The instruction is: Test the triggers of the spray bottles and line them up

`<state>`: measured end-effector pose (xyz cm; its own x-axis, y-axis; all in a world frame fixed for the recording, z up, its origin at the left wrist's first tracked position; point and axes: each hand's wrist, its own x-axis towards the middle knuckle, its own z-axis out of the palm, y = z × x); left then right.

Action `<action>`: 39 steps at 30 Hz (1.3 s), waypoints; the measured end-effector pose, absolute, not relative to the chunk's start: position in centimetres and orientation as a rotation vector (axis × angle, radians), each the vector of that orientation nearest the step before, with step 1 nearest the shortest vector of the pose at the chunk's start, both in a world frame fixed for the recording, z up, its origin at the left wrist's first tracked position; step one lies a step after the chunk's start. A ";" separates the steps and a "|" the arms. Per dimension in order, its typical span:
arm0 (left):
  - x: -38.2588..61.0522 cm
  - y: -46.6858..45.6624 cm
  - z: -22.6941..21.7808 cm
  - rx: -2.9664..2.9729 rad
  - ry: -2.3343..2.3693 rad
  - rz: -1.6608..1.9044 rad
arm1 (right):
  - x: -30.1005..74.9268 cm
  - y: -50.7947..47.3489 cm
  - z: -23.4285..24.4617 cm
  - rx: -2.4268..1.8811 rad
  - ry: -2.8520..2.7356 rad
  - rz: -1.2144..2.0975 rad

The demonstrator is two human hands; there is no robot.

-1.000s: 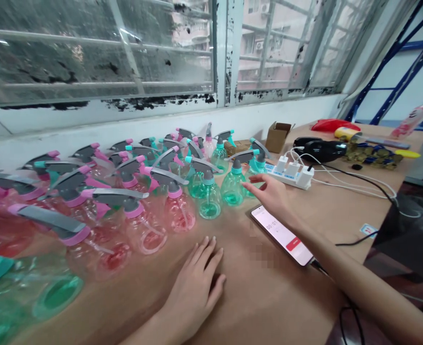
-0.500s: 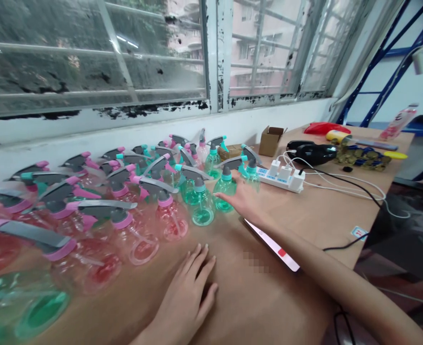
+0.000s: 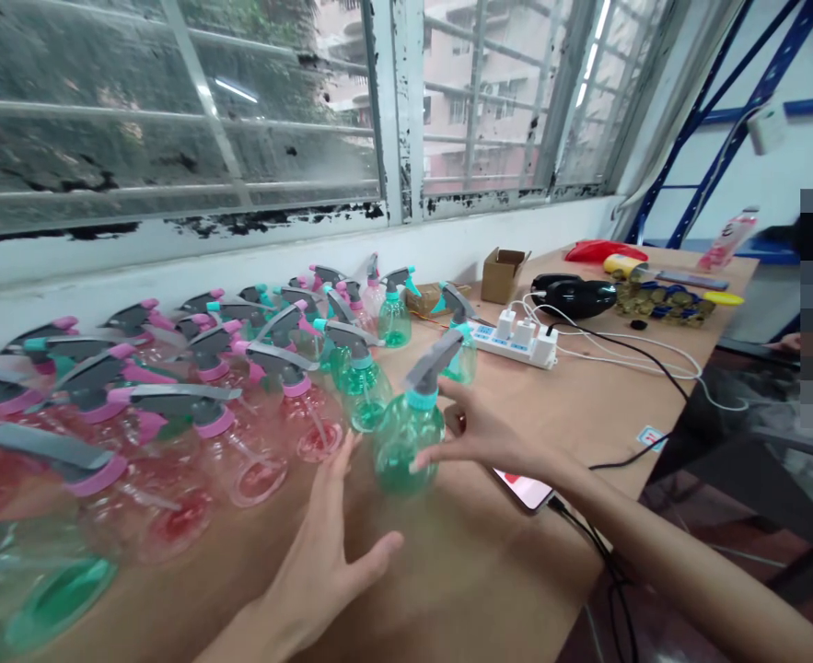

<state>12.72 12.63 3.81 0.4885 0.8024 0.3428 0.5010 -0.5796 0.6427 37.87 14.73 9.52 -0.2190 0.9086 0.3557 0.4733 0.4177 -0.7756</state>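
My right hand (image 3: 479, 433) grips a green spray bottle (image 3: 410, 433) with a grey trigger head and teal collar, holding it just above the brown table (image 3: 489, 571), tilted. My left hand (image 3: 323, 562) is raised off the table, fingers spread and open, just left of the bottle and not touching it. A phone (image 3: 527, 488) with a lit screen lies under my right wrist, partly hidden. Many pink and green spray bottles (image 3: 268, 396) lie on their sides to the left.
A white power strip (image 3: 516, 343) with chargers and cables sits behind the bottle. Farther back are a small cardboard box (image 3: 503, 273), a black device (image 3: 575, 296), and a pile of small items (image 3: 661, 304). Another person is at the right edge. The window wall runs behind.
My right hand took a green bottle from the row and brought it toward me. My left hand lifted off the table and opened toward the bottle.
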 end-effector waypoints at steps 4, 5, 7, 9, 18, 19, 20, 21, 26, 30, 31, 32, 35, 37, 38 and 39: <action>12.5 12.2 5.3 2.132 0.813 0.719 | 37.0 12.6 11.0 -0.905 -2.083 1.081; 12.4 11.9 5.5 2.082 0.756 0.699 | 36.7 12.5 11.2 -0.847 -2.128 1.126; 12.0 11.3 5.6 2.008 0.712 0.702 | 36.0 12.4 11.4 -0.744 -2.202 1.170; 11.4 10.6 5.4 1.935 0.747 0.743 | 35.4 12.3 11.4 -0.705 -2.233 1.193; 8.9 7.9 4.2 1.819 1.109 0.846 | 30.6 9.5 11.7 -0.931 -1.938 0.851; 9.1 7.6 4.1 1.845 1.156 0.822 | 29.6 9.1 11.9 -0.935 -1.898 0.828; 9.2 7.2 4.0 1.870 1.204 0.806 | 28.6 8.6 12.2 -0.960 -1.873 0.844; 9.4 6.9 3.8 1.888 1.230 0.806 | 27.6 8.3 12.4 -1.004 -1.854 0.882; 9.4 5.8 2.6 1.859 1.219 0.863 | 24.6 7.4 11.5 -1.099 -1.671 0.836; 7.2 5.3 2.4 2.076 1.087 0.803 | 24.5 7.6 9.7 -0.981 -1.623 0.887; 6.4 5.3 2.4 2.159 1.056 0.786 | 24.6 7.7 9.4 -0.956 -1.629 0.911; 5.6 5.4 2.4 2.242 1.036 0.758 | 24.6 7.7 9.1 -0.936 -1.644 0.934; 2.9 5.9 2.5 2.467 0.991 0.578 | 24.5 7.8 8.8 -0.898 -1.709 0.969; 1.4 6.3 2.6 2.555 1.000 0.408 | 24.2 8.0 8.8 -0.887 -1.763 0.959; 0.8 6.4 2.7 2.573 1.022 0.339 | 24.0 8.0 8.9 -0.876 -1.784 0.947; 0.3 6.5 2.8 2.581 1.046 0.286 | 23.8 8.1 9.1 -0.865 -1.805 0.944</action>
